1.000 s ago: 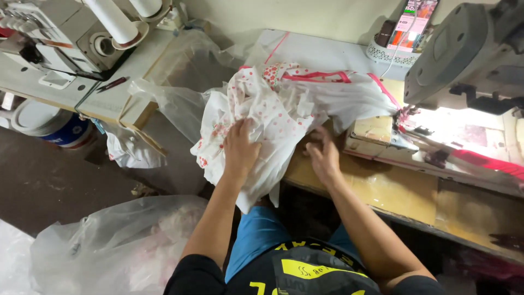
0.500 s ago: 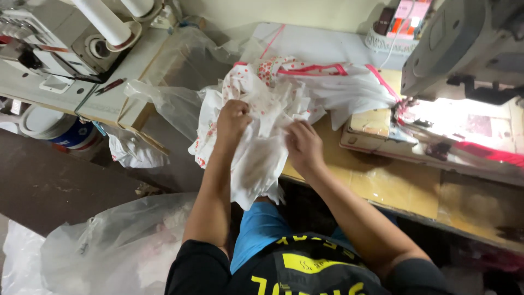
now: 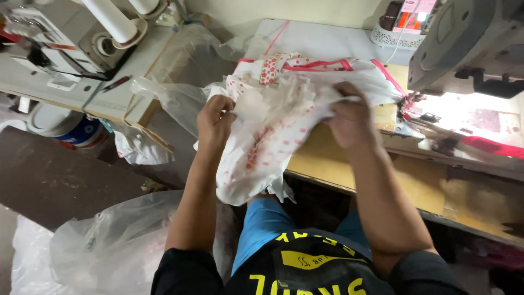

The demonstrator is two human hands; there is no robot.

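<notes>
Left hand (image 3: 214, 121) closed on left edge of white fabric bundle with red dots (image 3: 273, 136), fingers curled in, gripping cloth at frame centre-left. Right hand (image 3: 352, 117) clamped knuckles-up on top right of same bundle, pinching a fold; fingertips buried in cloth. Bundle draped over front edge of yellow wooden worktop (image 3: 349, 164), lower end hanging off toward blue-clad lap. Pink trim (image 3: 319, 66) running across upper part of fabric, upper centre. Clear plastic bag (image 3: 180, 98) just left of bundle, touching it. Grey sewing machine (image 3: 469, 43) upper right, lit needle area below it, near right hand. Second machine with white thread cones (image 3: 109, 19) upper left, well apart. Large clear plastic sack (image 3: 114, 246) on floor, lower left, beside left arm.
</notes>
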